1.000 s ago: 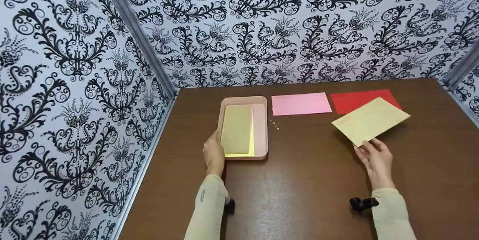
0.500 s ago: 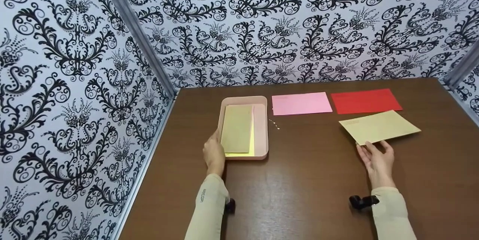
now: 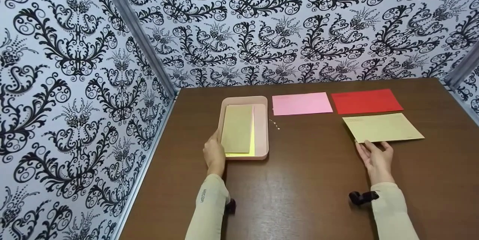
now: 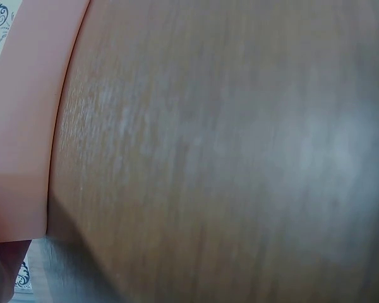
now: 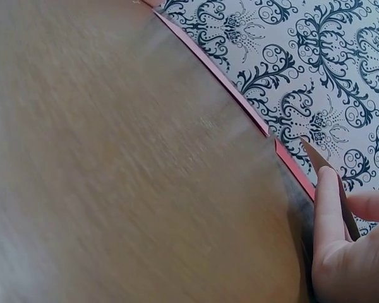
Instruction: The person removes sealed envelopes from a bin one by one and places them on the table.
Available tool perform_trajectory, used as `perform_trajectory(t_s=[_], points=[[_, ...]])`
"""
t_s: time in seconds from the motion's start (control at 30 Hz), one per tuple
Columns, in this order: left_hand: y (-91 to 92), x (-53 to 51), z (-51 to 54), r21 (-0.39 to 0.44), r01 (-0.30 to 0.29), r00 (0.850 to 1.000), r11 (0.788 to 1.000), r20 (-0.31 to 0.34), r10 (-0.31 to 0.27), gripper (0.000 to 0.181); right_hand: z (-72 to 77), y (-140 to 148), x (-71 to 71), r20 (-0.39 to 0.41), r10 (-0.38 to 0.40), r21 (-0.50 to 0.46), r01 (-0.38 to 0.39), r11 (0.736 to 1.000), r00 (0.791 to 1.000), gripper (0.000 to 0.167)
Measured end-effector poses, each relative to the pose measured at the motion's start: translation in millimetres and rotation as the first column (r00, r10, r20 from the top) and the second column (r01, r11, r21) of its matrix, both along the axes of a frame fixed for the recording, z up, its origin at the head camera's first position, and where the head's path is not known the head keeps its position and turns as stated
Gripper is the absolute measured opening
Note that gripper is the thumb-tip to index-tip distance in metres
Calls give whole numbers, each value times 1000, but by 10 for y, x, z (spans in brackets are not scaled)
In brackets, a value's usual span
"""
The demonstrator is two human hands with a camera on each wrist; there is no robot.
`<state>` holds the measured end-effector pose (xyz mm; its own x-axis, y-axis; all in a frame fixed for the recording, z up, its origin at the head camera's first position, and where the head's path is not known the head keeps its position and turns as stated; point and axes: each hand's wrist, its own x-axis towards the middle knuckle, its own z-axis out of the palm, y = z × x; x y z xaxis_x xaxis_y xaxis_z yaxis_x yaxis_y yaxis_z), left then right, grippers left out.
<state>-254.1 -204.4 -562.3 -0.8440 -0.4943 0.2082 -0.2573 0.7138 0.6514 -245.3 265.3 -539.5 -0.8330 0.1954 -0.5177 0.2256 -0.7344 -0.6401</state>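
Observation:
My right hand (image 3: 378,160) pinches the near-left edge of a tan envelope (image 3: 383,127), which is held just above the table, its far edge close to the red envelope. In the right wrist view the envelope (image 5: 335,180) appears nearly edge-on between thumb and fingers. At the left, my left hand (image 3: 214,154) grips the left side of a pale pink tray (image 3: 262,131); part of its fingers is hidden by the tray. Inside the tray lies another tan envelope (image 3: 237,129) over a yellow one (image 3: 252,146), with a sliver of pink beside them.
A pink envelope (image 3: 302,103) and a red envelope (image 3: 366,101) lie flat in a row along the back of the brown table (image 3: 292,180). Small pale specks (image 3: 275,124) lie right of the tray. Patterned walls (image 3: 280,26) stand behind and at the left.
The tan envelope in my right hand has turned clockwise and come down toward the table, moving off the red envelope, which now shows fully. My left hand and the tray have stayed put.

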Motion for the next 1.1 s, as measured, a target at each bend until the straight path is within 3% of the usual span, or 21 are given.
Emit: perform_trajectory(t_s=[0.43, 0.63, 0.87, 1.1], points=[[-6, -7, -12, 7, -3, 1000, 1000, -2, 3, 43, 3, 34, -85, 33, 35, 41, -36, 999, 999, 100], [-13, -8, -20, 21, -7, 1000, 1000, 5, 7, 46, 42, 29, -112, 29, 55, 17, -55, 998, 998, 99], [-7, -4, -20, 36, -2, 1000, 999, 3, 2, 44, 60, 32, -153, 29, 113, 1, -113, 994, 993, 104], [-14, -1, -28, -6, 19, 1000, 1000, -19, -19, 41, 71, 47, -170, -1, 175, -36, -175, 984, 985, 107]])
